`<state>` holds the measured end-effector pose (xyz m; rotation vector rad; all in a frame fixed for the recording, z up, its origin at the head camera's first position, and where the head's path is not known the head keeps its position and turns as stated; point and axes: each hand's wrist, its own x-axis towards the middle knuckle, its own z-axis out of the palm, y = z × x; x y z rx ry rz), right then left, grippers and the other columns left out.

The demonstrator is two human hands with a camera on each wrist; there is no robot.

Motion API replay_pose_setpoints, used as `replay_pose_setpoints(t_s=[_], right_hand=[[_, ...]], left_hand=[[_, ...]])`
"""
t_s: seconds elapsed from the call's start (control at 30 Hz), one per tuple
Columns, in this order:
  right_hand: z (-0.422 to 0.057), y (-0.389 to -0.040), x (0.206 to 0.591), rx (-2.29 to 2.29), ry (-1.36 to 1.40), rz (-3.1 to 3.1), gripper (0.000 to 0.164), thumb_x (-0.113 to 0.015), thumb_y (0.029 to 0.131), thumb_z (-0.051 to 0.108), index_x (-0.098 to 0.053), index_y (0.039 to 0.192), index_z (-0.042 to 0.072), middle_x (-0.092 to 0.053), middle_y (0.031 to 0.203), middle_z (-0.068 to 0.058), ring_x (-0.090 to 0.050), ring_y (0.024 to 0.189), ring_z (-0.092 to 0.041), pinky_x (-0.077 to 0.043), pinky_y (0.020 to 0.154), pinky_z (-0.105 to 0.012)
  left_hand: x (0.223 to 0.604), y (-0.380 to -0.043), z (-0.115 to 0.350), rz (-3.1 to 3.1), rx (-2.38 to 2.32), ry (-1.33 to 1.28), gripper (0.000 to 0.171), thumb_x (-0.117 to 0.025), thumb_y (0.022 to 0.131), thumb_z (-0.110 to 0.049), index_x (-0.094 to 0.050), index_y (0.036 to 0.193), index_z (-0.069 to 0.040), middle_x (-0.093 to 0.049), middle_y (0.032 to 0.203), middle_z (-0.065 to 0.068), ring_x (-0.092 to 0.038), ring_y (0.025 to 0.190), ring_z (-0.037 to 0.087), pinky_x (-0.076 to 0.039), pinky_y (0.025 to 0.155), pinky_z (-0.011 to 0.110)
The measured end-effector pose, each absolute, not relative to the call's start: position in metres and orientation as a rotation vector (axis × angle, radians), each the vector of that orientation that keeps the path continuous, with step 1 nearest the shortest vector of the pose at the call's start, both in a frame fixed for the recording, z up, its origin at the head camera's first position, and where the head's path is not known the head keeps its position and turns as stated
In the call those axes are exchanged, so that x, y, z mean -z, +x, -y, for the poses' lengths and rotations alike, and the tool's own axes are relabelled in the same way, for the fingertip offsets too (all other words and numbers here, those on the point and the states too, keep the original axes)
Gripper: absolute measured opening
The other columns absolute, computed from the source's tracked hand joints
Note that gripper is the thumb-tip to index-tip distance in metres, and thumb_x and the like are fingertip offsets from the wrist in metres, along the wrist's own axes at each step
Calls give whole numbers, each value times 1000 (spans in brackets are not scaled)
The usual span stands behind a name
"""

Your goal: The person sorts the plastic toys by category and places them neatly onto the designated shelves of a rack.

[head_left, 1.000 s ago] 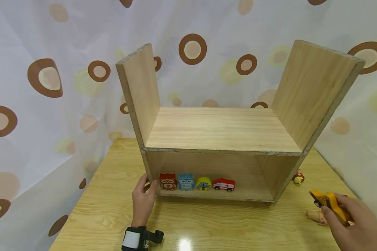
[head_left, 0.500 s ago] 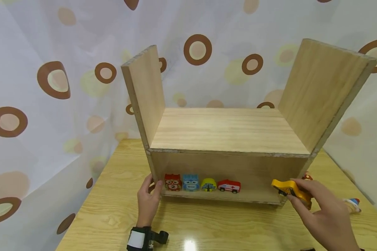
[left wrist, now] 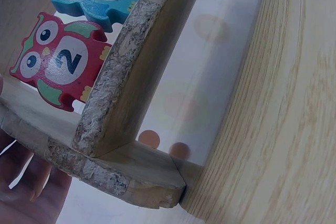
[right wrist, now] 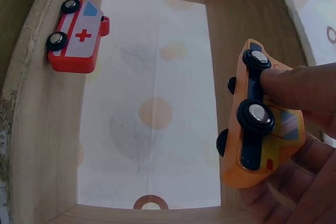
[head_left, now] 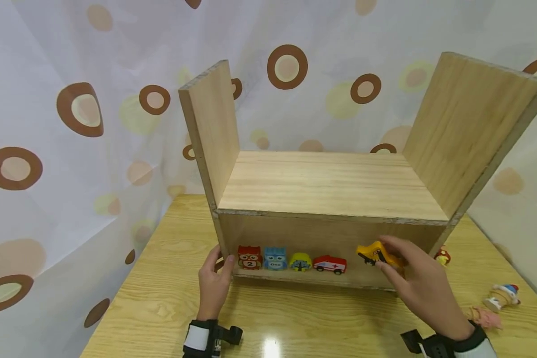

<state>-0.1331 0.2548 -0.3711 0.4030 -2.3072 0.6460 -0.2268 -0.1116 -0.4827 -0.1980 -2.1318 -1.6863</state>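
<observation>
My right hand pinches a yellow toy truck between thumb and fingers, at the right part of the wooden shelf's lower compartment. In the right wrist view the truck's black wheels face the camera. My left hand grips the shelf's left side panel low down, thumb on the inner side and fingers outside. In the lower compartment stand, left to right, a red owl block marked 2, a blue owl block marked One, a yellow tree block and a red-and-white toy ambulance.
The shelf's upper board lies between two tall side panels. Right of the shelf on the wooden table lie a red-and-yellow toy, a figure with a blue and red top and a pink toy. A patterned sheet hangs behind.
My right hand has carried the yellow toy truck leftward from beside the shelf to the lower compartment. My left hand keeps its grip on the panel. The head view has shifted slightly.
</observation>
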Motion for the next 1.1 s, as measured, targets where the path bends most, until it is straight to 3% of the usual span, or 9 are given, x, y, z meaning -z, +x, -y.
replay_pose_setpoints(t_s=[0.17,0.3,0.37,0.43,0.8,1.1], right_hand=[[-257,-149,382,-619,397,2326,51,-82,70,-8,-67,118,0,-72,109,-14,-67,90,-25,-42,80,0],[-260,-156,396,-652,352,2405,47,-81,75,-4,-67,119,1,-72,110,-16,-69,90,-30,-56,71,-26],[-261,-159,401,-653,334,2447,46,-80,76,-2,-67,120,2,-71,111,-18,-70,90,-32,-57,69,-41],[-263,-161,404,-661,320,2480,45,-79,78,-1,-66,121,2,-71,112,-19,-70,91,-34,-57,69,-46],[-263,-169,411,-695,284,2573,43,-74,82,-3,-64,124,-3,-67,116,-24,-67,98,-38,-56,75,-52],[-265,-174,423,-662,314,2631,41,-71,83,-5,-62,124,-6,-66,117,-27,-66,100,-41,-56,77,-54]], left_hand=[[483,-226,112,2135,1677,-207,39,-61,99,-19,-58,138,-18,-64,134,6,-58,121,17,-52,97,32],[482,-225,112,2140,1676,-209,39,-60,99,-18,-58,138,-17,-64,134,7,-58,121,18,-52,97,32],[482,-225,112,2141,1687,-203,39,-60,99,-17,-58,138,-16,-63,134,7,-57,121,18,-51,97,32],[483,-225,112,2143,1688,-204,39,-60,99,-17,-57,139,-16,-63,134,7,-57,121,18,-51,97,31],[482,-227,110,2141,1676,-206,39,-62,99,-18,-58,138,-15,-64,134,7,-58,121,18,-51,97,31],[481,-226,111,2147,1696,-205,39,-62,98,-18,-58,137,-15,-64,133,4,-56,118,7,-50,99,32]])
